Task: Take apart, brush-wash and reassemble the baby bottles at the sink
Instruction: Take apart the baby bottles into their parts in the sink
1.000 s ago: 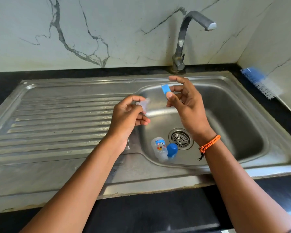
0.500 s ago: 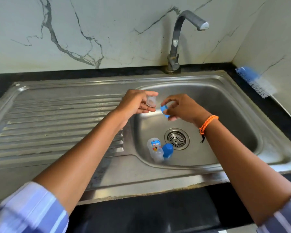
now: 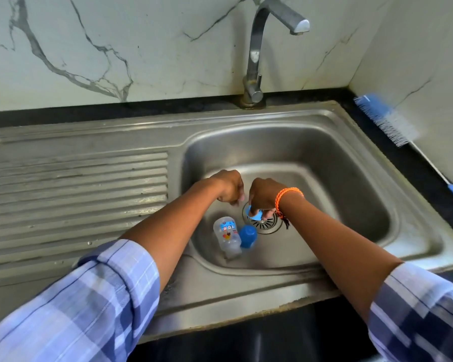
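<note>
Both hands are low inside the sink basin [image 3: 351, 163]. My right hand [image 3: 263, 195] pinches a blue bottle ring [image 3: 255, 215] just above the drain [image 3: 263, 222]. My left hand [image 3: 229, 188] is beside it with fingers curled downward; what it holds is hidden. A clear baby bottle body [image 3: 226, 236] with a printed label lies on its side on the basin floor. A blue cap [image 3: 247, 236] lies against it on the right.
A bottle brush [image 3: 385, 120] with blue and white bristles lies on the black counter at the right, along the wall. The tap [image 3: 262, 43] stands behind the basin, spout shut off. A ribbed draining board [image 3: 76, 194] fills the left.
Both hands dropped from above the basin to its floor near the drain. The blue ring went down with my right hand; the clear teat seen earlier in my left hand is no longer visible.
</note>
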`<state>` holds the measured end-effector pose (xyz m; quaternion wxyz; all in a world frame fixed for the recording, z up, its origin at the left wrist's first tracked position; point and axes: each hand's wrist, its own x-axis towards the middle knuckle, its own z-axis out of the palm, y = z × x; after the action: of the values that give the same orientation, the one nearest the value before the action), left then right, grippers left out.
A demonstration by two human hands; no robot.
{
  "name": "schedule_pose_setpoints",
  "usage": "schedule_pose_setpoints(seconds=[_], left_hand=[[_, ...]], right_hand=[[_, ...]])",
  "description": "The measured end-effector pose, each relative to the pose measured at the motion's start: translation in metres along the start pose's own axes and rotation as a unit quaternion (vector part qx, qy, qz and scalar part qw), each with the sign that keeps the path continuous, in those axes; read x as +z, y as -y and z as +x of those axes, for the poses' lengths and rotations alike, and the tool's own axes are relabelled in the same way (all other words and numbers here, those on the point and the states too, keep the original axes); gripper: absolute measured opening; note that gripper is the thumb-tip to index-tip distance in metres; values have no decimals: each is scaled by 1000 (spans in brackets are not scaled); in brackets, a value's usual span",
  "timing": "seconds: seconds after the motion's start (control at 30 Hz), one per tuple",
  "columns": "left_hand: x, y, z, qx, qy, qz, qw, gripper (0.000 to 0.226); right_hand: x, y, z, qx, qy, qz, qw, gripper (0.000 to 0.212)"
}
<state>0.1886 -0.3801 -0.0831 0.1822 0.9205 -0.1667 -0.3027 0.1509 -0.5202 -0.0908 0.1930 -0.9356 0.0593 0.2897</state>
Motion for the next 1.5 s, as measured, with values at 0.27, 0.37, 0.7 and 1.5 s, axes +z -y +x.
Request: schedule_pose_setpoints(seconds=[0.27, 0.37, 0.7, 1.5], left_hand=[[18, -5, 7, -18, 28, 143, 989, 35], [21, -7, 6, 5, 0, 152, 988, 31], [28, -15, 0, 32, 5, 179, 983, 30], [-42, 30, -77, 102, -259, 36, 960, 20]], right_hand=[[19, -12, 8, 15, -10, -14, 1000, 52], [20, -13, 8, 19, 3, -2, 1000, 56], [18, -17, 9, 20, 44, -7, 999, 28], [-10, 47, -32, -185, -182, 121, 958, 18]])
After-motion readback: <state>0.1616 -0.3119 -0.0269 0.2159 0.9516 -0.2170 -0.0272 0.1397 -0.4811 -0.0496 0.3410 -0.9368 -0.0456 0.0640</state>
